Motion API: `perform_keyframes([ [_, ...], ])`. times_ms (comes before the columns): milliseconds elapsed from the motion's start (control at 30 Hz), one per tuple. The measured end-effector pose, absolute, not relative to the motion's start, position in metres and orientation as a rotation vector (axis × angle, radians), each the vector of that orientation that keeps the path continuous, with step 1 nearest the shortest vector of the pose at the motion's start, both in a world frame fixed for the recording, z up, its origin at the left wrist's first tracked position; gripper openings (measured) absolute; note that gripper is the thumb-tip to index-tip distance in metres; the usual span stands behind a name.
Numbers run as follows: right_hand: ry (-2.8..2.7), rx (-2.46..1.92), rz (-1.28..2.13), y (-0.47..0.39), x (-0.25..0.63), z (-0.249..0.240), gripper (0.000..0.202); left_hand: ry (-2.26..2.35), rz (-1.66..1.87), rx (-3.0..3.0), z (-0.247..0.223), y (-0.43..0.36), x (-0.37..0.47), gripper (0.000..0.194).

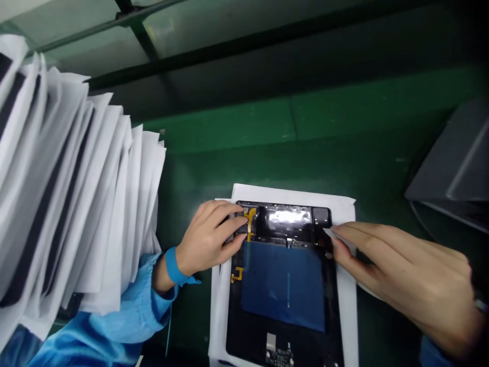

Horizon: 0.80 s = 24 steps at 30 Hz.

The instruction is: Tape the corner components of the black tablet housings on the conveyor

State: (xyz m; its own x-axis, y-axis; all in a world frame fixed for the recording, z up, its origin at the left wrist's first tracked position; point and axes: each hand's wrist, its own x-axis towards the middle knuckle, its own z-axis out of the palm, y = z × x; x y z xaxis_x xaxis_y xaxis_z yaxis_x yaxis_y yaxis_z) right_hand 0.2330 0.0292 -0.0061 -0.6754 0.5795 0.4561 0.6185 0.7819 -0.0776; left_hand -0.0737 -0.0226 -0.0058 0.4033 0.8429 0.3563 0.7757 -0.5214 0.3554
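An opened tablet point(237, 331) lies on white sheets, its inside facing up. It has a large blue panel point(282, 285), orange flex cables point(250, 224) and a small circuit board point(280, 357). My left hand point(210, 232), in a blue wrist strap point(173, 266), rests its slightly spread fingertips on the upper left corner beside the flex cable. At the upper right edge, the thumb and fingers of my right hand point(401, 260) pinch a small pale thin piece point(328, 232). Its exact kind is unclear, as my fingers cover most of it.
A tall stack of white sheets or sleeves point(103, 199) with dark flat pieces between them rises at the left. White paper point(290, 193) lies under the tablet on the green table point(214, 168). A dark grey box-like object point(454, 158) stands at the right, with a cable below.
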Motion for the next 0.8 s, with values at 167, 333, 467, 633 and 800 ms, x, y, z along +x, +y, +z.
perform_keyframes([
  [167,-2.5,-0.885,-0.086,0.033,0.243,-0.012,0.015,1.337,0.66,2.664,0.009,-0.02,-0.04,0.011],
  [333,-2.44,-0.825,-0.059,0.039,0.242,-0.017,0.013,1.311,0.548,2.706,0.008,-0.008,0.011,0.029],
  [467,-2.431,-0.844,0.054,0.038,0.245,-0.017,0.011,1.381,0.483,2.732,-0.002,0.001,0.033,0.027],
  [633,-2.49,-0.758,0.176,0.037,0.251,-0.022,0.014,1.407,0.441,2.685,-0.007,0.002,0.039,0.027],
  [800,-2.513,-0.72,0.186,0.04,0.252,-0.025,0.016,1.384,0.394,2.666,-0.008,0.002,0.038,0.027],
])
